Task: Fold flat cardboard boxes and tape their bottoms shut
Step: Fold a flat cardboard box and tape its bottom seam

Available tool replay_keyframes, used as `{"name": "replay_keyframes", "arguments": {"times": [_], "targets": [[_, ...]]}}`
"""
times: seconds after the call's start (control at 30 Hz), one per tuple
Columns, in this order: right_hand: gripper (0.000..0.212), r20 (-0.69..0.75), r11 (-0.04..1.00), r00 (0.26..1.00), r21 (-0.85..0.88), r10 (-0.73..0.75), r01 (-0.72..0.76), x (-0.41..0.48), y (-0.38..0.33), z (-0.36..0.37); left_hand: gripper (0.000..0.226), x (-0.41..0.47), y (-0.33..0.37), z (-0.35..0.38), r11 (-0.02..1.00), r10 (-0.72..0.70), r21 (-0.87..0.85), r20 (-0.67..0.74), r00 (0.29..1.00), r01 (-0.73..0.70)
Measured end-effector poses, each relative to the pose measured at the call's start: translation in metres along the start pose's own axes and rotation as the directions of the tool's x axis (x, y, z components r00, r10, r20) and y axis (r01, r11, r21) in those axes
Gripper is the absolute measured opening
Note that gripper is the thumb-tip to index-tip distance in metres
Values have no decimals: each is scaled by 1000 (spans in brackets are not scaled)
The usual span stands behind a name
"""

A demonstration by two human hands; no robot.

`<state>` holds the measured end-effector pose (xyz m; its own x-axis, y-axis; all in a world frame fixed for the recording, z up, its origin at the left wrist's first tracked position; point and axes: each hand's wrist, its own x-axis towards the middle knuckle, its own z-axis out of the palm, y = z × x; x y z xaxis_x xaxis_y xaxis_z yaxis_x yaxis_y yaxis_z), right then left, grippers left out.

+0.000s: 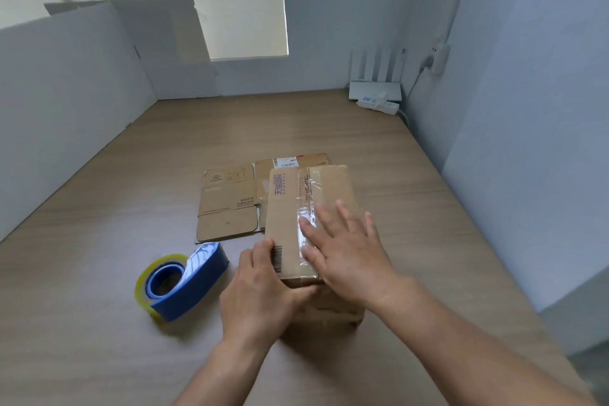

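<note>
A: Where is the box (290,208)?
B: Mid-table, right of the dispenser (181,283). Its near edge is gripped by the left hand (260,293); the tape (305,198) is pressed flat by the right hand (346,257), fingers straight.
A: Risk?
B: Wrinkles may be trapped under uneven pressure; the seam could lift.

Both bare forearms rise from the lower edge of the frame toward its centre. The left grip (260,287) curls round the near left corner of the box (286,208), fingers on top, thumb across the near side. The right grip (346,257) lies flat on the box's top, fingers straight and spread.
</note>
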<state>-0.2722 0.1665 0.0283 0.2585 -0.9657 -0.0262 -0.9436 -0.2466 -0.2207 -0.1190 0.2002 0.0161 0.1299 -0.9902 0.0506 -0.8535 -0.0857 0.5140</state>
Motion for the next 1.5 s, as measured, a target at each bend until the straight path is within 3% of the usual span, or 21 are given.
{"name": "replay_keyframes", "arguments": {"times": [0.13,0.27,0.43,0.63,0.93,1.1,1.5], "targets": [[56,3,995,998,78,-65,65,-21,16,2,107,3,0,3,1000,14,9,-29,999,-13],[64,19,974,974,1,-227,227,-23,34,-2,113,8,-4,-1,996,85,20,5,996,-85],[62,-67,958,956,-35,-286,284,-20,32,2,110,7,-17,-9,985,170,-34,43,985,-168],[57,-270,944,914,50,-303,327,-17,18,4,87,0,-23,-4,980,178,-59,-183,967,-191],[53,-422,926,838,-14,-346,376,-9,3,15,84,4,-36,0,977,207,-18,-193,959,-214],[54,-404,941,871,61,-281,332,-9,3,12,90,9,-42,-1,956,282,-29,-187,941,-293],[45,-414,941,872,95,-259,325,-3,0,13,77,26,-47,3,929,357,-55,-136,924,-366]]}}
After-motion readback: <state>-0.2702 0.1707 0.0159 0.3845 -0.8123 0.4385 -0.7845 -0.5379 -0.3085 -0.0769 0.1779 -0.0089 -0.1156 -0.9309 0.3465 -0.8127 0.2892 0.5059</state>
